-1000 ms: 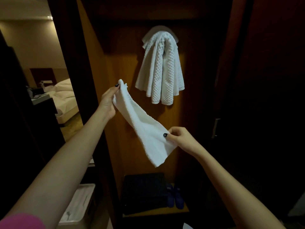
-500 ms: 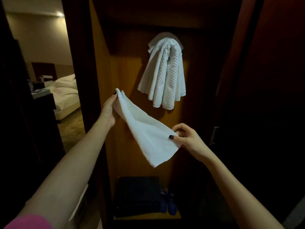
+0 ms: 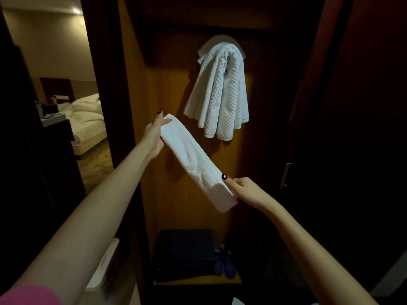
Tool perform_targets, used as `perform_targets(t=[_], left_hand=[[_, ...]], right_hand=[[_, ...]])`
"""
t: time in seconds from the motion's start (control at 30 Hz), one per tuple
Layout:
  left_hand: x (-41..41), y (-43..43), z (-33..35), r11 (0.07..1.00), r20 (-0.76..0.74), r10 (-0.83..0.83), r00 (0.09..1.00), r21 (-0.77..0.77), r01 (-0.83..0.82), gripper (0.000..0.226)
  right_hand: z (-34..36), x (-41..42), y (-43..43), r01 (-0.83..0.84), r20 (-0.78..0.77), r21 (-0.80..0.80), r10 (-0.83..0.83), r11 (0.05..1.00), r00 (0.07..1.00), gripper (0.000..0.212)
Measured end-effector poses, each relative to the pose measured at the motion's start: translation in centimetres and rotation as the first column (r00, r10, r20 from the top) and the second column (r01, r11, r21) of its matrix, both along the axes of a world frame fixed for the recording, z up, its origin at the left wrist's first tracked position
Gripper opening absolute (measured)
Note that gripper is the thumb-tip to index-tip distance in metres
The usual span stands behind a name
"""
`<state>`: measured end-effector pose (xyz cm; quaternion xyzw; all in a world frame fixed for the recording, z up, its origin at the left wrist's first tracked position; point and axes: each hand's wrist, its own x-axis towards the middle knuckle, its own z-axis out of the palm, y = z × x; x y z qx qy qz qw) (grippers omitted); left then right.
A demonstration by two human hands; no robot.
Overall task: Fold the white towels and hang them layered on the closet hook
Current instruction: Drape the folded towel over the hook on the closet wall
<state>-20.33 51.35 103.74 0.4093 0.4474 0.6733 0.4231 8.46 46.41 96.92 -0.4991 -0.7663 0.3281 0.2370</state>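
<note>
A: Which step now?

B: Folding, by the look of it. Smooth white towel (image 3: 193,159) already narrowed to a long band, held in the air on a slant, in front of the closet's back panel (image 3: 167,95), below and a little to the left of the waffle towel (image 3: 220,91).

A: And the hands?

B: Left hand (image 3: 154,135) at the high end, thumb and fingers pinching the cloth there. Right hand (image 3: 246,190) at the low end, thumb on top, other fingers mostly hidden under the band, so gripping as well. Pulled nearly straight between the two, with little sag.

A: Anything hung already?

B: Yes, the waffle towel, draped in several folds near the top of the panel. Hook itself hidden under it; impossible to tell its shape.

A: How far along, then?

B: Probably about half: one towel up, one in the hands and not yet hung.

A: Next move?

B: Most likely to bring the two ends together and halve the band, then to lift it up and to the right and lay it over the waffle towel at the hook. Calls for a centred drape, for an even hang on both sides. Calls also for a light touch, to avoid dragging the hung towel off.

A: Anything in the way?

B: Apparently not. Only a dark case (image 3: 185,254) and blue slippers (image 3: 224,263) on the closet floor, well below the hands.
</note>
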Motion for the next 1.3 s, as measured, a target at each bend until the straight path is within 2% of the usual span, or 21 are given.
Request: perform_targets(t=[0.07,0.1,0.23,0.33,0.43,0.5,0.6,0.67,0.8,0.9,0.97,1.07,1.13,1.23,1.3], left_hand=[[0.1,0.1,0.1,1.0,-0.006,0.001,1.0,-0.007,-0.001,0.052],[0.1,0.2,0.1,1.0,-0.008,-0.001,1.0,-0.009,0.001,0.051],[0.7,0.3,0.1,1.0,0.007,0.01,1.0,-0.021,-0.01,0.047],[1.0,0.6,0.2,0.998,0.022,0.066,0.998,-0.013,-0.066,0.041],[1.3,1.1,0.0,0.997,0.074,0.071,0.995,0.023,-0.073,0.03],[1.6,1.4,-0.5,0.996,0.141,0.064,0.988,0.054,-0.072,0.031],[2.1,1.8,-1.1,0.988,0.171,0.127,0.977,0.07,-0.14,0.027],[2.6,2.6,-1.6,0.982,0.184,0.153,0.971,0.083,-0.17,0.019],[3.5,3.8,-1.4,0.983,0.163,0.126,0.979,0.114,-0.146,0.021],[3.8,4.7,-0.9,0.981,0.117,0.098,0.988,0.154,-0.115,0.024],[3.7,5.5,-0.4,0.983,0.086,0.079,0.993,0.16,-0.092,0.025],[3.5,7.0,0.6,0.986,0.052,0.005,0.999,0.169,-0.014,0.025],[3.3,8.2,1.6,0.984,0.047,0.019,0.999,0.175,-0.027,0.024],[3.2,10.3,3.9,0.971,0.095,0.056,0.994,0.227,-0.077,0.024],[2.9,12.0,5.8,0.964,0.088,0.068,0.994,0.252,-0.088,0.024]], right_hand=[[-0.1,0.0,0.0,-0.035,0.055,0.03,0.033,0.999,0.998,0.085],[-0.3,0.1,0.1,-0.047,0.088,0.047,0.043,0.998,0.995,0.079],[-1.0,0.2,0.7,0.004,0.116,0.071,-0.012,0.997,0.993,0.031],[-1.1,1.0,0.9,0.025,-0.083,0.005,-0.025,1.0,0.996,0.017],[-1.0,2.5,0.9,0.024,-0.244,-0.027,-0.03,0.999,0.969,0.032],[-0.9,3.5,1.0,0.047,-0.332,-0.02,-0.051,0.999,0.942,0.028],[-0.6,4.2,0.9,0.071,-0.508,-0.072,-0.098,0.995,0.856,0.012],[-0.2,4.4,1.0,0.118,-0.601,-0.126,-0.17,0.985,0.781,0.009],[1.0,5.1,2.1,0.221,-0.744,-0.194,-0.29,0.956,0.603,0.011],[2.7,5.9,3.5,0.219,-0.857,-0.156,-0.243,0.963,0.455,0.026],[4.3,6.3,4.6,0.236,-0.888,-0.122,-0.212,0.964,0.408,0.031],[6.9,6.6,7.1,0.314,-0.836,-0.073,-0.23,0.946,0.499,0.031],[8.3,6.5,9.2,0.306,-0.797,-0.073,-0.24,0.949,0.554,0.034],[10.9,6.2,13.0,0.269,-0.771,-0.09,-0.238,0.959,0.591,0.031],[13.1,6.1,15.8,0.254,-0.769,-0.048,-0.198,0.966,0.608,0.024]])
